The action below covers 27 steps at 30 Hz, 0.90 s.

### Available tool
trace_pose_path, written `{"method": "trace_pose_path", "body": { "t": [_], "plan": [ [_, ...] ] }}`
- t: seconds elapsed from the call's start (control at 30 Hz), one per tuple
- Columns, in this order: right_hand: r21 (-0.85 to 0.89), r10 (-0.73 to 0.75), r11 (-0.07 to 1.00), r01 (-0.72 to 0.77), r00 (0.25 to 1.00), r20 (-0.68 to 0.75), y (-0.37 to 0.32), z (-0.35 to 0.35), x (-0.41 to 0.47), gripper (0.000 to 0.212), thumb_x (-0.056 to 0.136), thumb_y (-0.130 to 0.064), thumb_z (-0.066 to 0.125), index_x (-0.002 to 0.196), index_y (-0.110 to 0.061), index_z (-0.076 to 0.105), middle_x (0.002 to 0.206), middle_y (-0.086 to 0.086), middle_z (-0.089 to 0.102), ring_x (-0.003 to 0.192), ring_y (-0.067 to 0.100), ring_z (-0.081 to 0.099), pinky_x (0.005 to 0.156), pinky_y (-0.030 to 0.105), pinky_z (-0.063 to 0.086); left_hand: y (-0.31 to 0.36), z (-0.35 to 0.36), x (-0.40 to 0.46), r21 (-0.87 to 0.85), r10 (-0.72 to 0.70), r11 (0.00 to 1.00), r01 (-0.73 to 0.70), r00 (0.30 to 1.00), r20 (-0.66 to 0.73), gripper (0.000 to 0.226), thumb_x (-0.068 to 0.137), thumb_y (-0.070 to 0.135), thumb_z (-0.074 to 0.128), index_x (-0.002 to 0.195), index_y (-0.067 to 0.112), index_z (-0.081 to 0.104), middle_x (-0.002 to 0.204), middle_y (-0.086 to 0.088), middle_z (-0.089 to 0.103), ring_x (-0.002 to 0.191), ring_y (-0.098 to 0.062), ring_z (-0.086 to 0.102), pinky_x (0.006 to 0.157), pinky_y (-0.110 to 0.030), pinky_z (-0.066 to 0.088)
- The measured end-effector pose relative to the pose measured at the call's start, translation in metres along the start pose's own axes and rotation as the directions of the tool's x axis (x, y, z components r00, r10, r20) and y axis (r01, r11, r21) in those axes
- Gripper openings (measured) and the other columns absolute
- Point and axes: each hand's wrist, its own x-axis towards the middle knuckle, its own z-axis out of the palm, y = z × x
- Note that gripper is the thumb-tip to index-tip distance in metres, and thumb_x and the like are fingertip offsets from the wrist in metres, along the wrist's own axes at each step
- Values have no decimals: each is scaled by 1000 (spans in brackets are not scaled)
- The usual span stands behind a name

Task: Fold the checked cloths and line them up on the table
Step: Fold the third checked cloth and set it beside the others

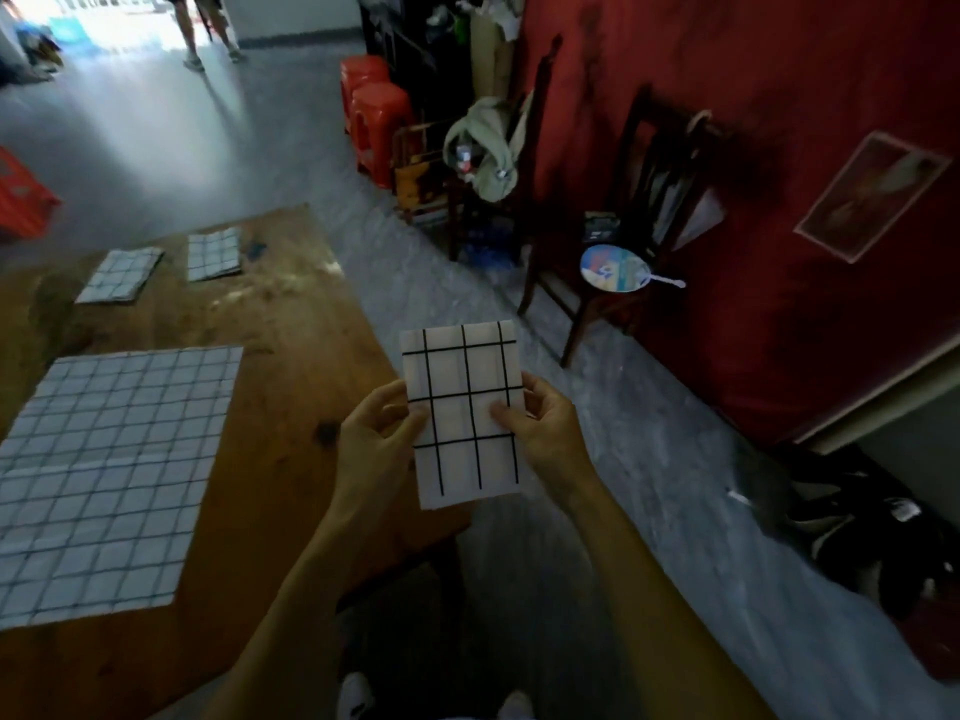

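Beside wooden table (291, 407): folded checked cloth (462, 407) pinched between left hand (376, 433), right hand (540, 423).

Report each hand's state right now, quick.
Left hand: grip closed on the folded checked cloth, at its left edge.
Right hand: grip closed on the same cloth, at its right edge.

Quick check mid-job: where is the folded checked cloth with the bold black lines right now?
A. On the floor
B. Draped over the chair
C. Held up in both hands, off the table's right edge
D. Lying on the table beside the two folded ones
C: the bold-lined folded cloth is pinched between the left hand and right hand, past the table edge.
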Motion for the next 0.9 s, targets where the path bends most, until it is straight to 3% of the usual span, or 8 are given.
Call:
{"method": "trace_pose_path", "body": {
  "t": [0.17, 0.33, 0.43, 0.57, 0.77, 0.9],
  "plan": [
    [-14, -68, 998, 67, 997, -29, -26, -54, 23, 30, 88, -12, 67, 111, -28, 56, 107, -2, 69, 96, 11, 68, 79, 29, 58, 25, 57, 23, -12, 34, 999, -33, 996, 77, 25, 90, 15, 57, 107, 34, 56, 102, 3, 66, 89, -7, 67, 60, -23, 56],
    [-49, -80, 996, 79, 997, -11, -34, -71, 63, 31, 88, -12, 67, 111, -29, 55, 109, -2, 67, 98, 12, 66, 81, 31, 58, 27, 79, 56, -23, 30, 999, -28, 996, 80, 28, 90, 14, 59, 116, 22, 58, 104, -1, 67, 93, -12, 67, 66, -31, 59],
    [-79, -58, 995, 59, 998, 22, -32, -72, 96, 33, 88, -12, 67, 109, -34, 54, 106, -5, 66, 96, 9, 66, 77, 26, 57, 19, 83, 87, -32, 25, 999, -24, 999, 30, 31, 90, 11, 59, 119, 20, 57, 102, 1, 66, 89, -6, 67, 62, -23, 57],
    [-129, -11, 991, 19, 998, 64, -36, -60, 159, 44, 88, -11, 67, 129, -15, 52, 112, 2, 67, 99, 13, 67, 81, 28, 57, 8, 84, 139, -100, 17, 995, -22, 999, -46, 28, 90, 11, 59, 116, 22, 56, 99, 4, 66, 86, -5, 67, 58, -17, 54],
    [-262, 19, 965, 31, 982, 185, -44, -17, 269, 44, 88, -11, 66, 129, -14, 52, 114, 5, 67, 101, 16, 67, 83, 35, 58, -9, 71, 231, -221, -63, 975, 16, 976, -210, 32, 90, 13, 59, 121, 20, 56, 109, -4, 65, 95, -17, 66, 70, -32, 58],
    [-308, 30, 950, 59, 961, 275, -45, 16, 335, 43, 87, -13, 67, 127, -17, 52, 116, 5, 66, 102, 15, 66, 82, 34, 58, -11, 57, 281, -232, -96, 973, 20, 943, -319, 29, 90, 15, 59, 119, 20, 57, 110, -4, 64, 96, -16, 65, 71, -29, 58]
  ]
}}
